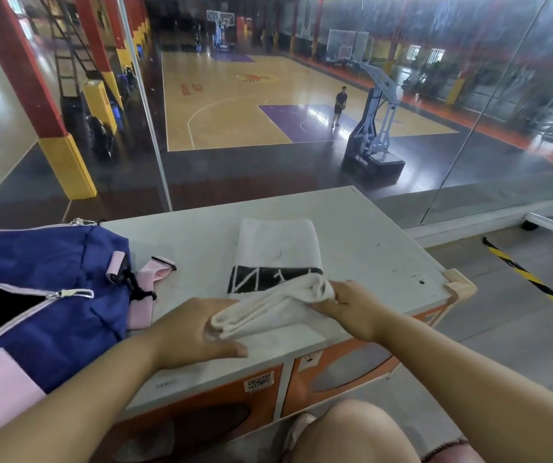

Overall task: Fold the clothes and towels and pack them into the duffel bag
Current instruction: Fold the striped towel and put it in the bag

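Surface [351, 228] of pale grey laminate, topping an orange-fronted cabinet, set against a glass wall [301, 128] that overlooks an indoor basketball court. On it I see a white terry towel [278, 248] with a black patterned band, its far part lying flat and its near edge gathered into a thick roll. My left hand [198, 329] pinches the roll's left end, its grip closed on the cloth; my right hand [351, 305] grips the right end likewise. At the left stands a blue duffel bag [51, 262] (pink trim and straps), unzipped, its interior dark and unreadable.
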The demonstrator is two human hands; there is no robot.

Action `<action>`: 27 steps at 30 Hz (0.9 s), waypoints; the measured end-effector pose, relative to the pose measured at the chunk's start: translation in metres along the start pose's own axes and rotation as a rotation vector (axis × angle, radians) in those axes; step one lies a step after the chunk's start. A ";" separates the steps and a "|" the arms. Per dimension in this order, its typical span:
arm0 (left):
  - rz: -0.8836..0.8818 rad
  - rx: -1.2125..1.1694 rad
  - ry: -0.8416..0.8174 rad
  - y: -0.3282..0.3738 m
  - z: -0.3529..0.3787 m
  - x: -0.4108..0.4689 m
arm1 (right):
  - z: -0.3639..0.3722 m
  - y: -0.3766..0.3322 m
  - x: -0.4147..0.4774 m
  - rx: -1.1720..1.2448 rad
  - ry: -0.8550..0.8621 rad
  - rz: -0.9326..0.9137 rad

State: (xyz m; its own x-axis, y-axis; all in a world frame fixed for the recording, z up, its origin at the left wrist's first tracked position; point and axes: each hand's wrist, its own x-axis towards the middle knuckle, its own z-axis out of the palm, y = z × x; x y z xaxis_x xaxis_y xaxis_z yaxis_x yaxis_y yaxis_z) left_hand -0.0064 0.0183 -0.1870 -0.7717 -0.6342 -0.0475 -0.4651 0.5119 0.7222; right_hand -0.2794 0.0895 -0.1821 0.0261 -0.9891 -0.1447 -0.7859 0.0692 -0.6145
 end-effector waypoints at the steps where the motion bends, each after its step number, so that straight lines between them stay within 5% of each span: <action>1: -0.006 -0.111 0.017 0.002 -0.004 -0.001 | -0.003 -0.001 0.001 0.136 0.027 0.029; 5: -0.054 -0.362 0.069 0.007 -0.010 0.009 | -0.014 -0.006 0.008 0.580 0.095 0.081; 15: -0.305 -0.480 0.371 0.011 -0.001 0.074 | -0.031 -0.009 0.047 0.681 0.159 0.350; 27: -0.538 -0.109 0.462 -0.006 0.013 0.109 | -0.010 0.012 0.079 0.093 0.323 0.463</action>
State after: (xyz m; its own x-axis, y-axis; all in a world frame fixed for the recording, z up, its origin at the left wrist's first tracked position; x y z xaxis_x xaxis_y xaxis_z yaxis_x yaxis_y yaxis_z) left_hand -0.0938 -0.0465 -0.2059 -0.1738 -0.9752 -0.1370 -0.6653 0.0137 0.7465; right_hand -0.2933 0.0111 -0.1933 -0.5097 -0.8415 -0.1793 -0.6125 0.5012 -0.6112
